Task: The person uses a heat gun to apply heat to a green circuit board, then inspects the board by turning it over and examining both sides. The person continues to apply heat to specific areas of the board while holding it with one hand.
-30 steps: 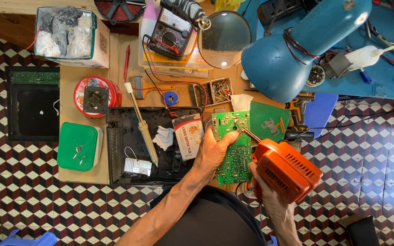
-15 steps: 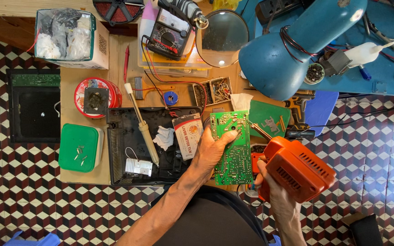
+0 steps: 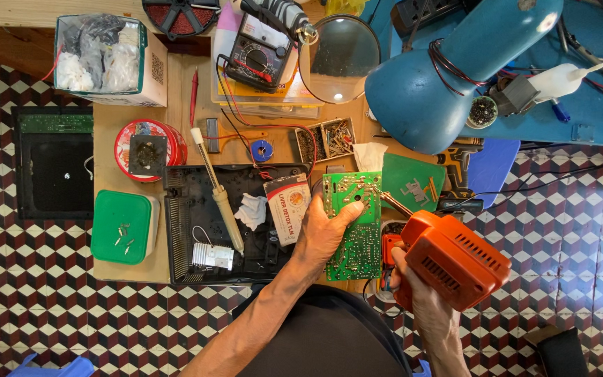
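Your left hand [image 3: 322,234] grips the green circuit board [image 3: 352,230] at the workbench's [image 3: 106,132] front edge. Your right hand [image 3: 420,297] is closed around the orange soldering gun [image 3: 451,258], its tip on the board.

Taking the green circuit board [image 3: 352,225] as landmark: a white packet [image 3: 287,207] with a red label lies just left of it. A white carton [image 3: 106,61] of crumpled bags stands far up-left. The multimeter's pale dial face [image 3: 260,50] sits above.
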